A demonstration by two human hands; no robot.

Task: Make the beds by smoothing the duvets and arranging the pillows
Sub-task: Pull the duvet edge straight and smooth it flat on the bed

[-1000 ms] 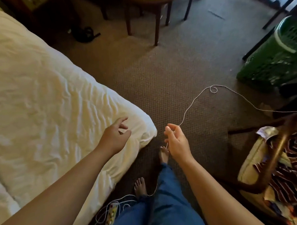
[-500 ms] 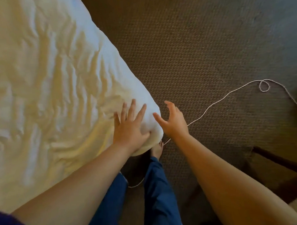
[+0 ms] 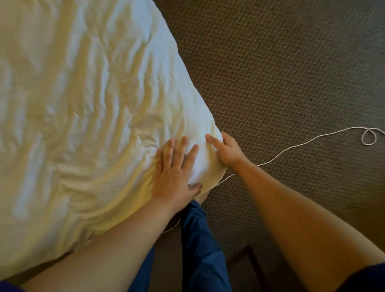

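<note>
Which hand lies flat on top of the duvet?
The left hand, fingers spread flat on the duvet; the right hand wraps the corner's edge instead.

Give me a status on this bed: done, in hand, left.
Done: the duvet lies spread over the bed. In hand: the left hand presses flat on its corner, and the right hand holds that corner's edge. Left: wrinkles cover the duvet, and no pillows are in view.

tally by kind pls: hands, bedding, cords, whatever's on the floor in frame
Hands: 2, left hand and right hand, both on the duvet's corner
Bedding: 1, white duvet
Cords: 1, thin white cord on the brown carpet
Floor covering: 1, the carpet
Total: 5
</note>
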